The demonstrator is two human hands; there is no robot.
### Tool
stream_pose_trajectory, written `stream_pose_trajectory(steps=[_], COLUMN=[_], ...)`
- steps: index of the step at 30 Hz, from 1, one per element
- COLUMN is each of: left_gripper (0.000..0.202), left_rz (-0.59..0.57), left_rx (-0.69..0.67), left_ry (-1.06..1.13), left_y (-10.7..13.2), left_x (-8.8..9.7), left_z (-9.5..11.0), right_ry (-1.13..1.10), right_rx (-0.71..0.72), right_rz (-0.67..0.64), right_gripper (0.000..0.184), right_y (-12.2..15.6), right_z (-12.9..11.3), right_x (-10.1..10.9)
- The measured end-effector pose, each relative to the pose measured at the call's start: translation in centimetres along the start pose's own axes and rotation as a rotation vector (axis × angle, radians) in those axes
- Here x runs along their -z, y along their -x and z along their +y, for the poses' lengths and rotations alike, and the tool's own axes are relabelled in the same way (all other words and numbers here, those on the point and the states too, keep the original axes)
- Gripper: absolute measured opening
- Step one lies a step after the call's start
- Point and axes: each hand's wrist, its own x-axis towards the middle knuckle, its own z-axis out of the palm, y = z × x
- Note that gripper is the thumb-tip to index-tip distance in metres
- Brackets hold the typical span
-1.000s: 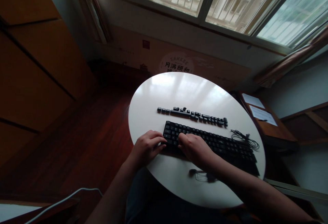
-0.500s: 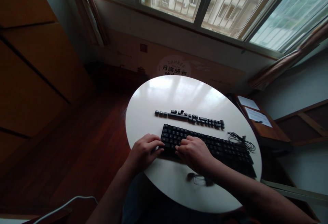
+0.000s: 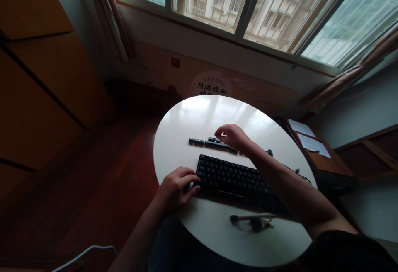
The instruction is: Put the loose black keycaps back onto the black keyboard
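The black keyboard (image 3: 228,173) lies on a round white table (image 3: 180,116), with bare switch places showing along its near edge. My left hand (image 3: 178,187) holds the keyboard's left end, thumb at the near corner and fingers bent over the side. Beyond the keyboard runs a row of loose black keycaps (image 3: 214,144). Over this row is my right hand (image 3: 233,135), its fingertips and thumb drawn together in a pinch. Whatever may be between them is too small to make out. My right forearm covers the keyboard's right part and some keycaps.
A small tool with a wire loop (image 3: 251,222) lies near the table's front edge. Part of a black cable (image 3: 300,174) shows at the right. Papers (image 3: 314,145) and a pen rest on a brown side table. A window (image 3: 214,2) spans the far wall.
My right hand has left the keyboard's near edge and moved away from me to the loose keycaps. My left hand has stayed at the keyboard's left end.
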Motion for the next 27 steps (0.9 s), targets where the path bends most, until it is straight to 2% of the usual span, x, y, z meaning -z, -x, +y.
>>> stream_pose_trajectory(steps=[4, 10, 16, 19, 21, 23, 25, 27], left_gripper=[0.011, 0.012, 0.012, 0.012, 0.012, 0.013, 0.013, 0.013], left_rz=[-0.007, 0.002, 0.007, 0.018, 0.017, 0.007, -0.007, -0.013], left_rx=[0.006, 0.014, 0.015, 0.018, 0.022, 0.022, 0.019, 0.019], left_ry=[0.004, 0.028, 0.030, 0.033, 0.035, 0.034, 0.034, 0.037], left_y=[0.0, 0.1, 0.1, 0.1, 0.1, 0.0, 0.0, 0.0], left_x=[0.2, 0.2, 0.2, 0.2, 0.2, 0.3, 0.2, 0.1], left_z=[0.2, 0.3, 0.2, 0.2, 0.2, 0.2, 0.2, 0.2], right_ry=[-0.096, -0.093, -0.124, -0.166, -0.197, -0.266, -0.366, -0.428], right_rx=[-0.041, -0.043, -0.048, -0.051, -0.043, -0.004, 0.051, 0.075], right_rz=[-0.118, -0.163, -0.097, -0.013, 0.048, 0.115, 0.156, 0.106], right_gripper=[0.017, 0.016, 0.014, 0.012, 0.012, 0.011, 0.010, 0.010], right_y=[-3.3, -4.2, -5.3, -5.8, -5.0, -3.0, 0.3, 4.3], right_z=[0.9, 1.6, 1.6, 1.2, 0.8, 0.4, -0.1, -0.9], right_x=[-1.7, -3.7, -5.0, -4.3, -2.9, -1.2, 0.2, 1.0])
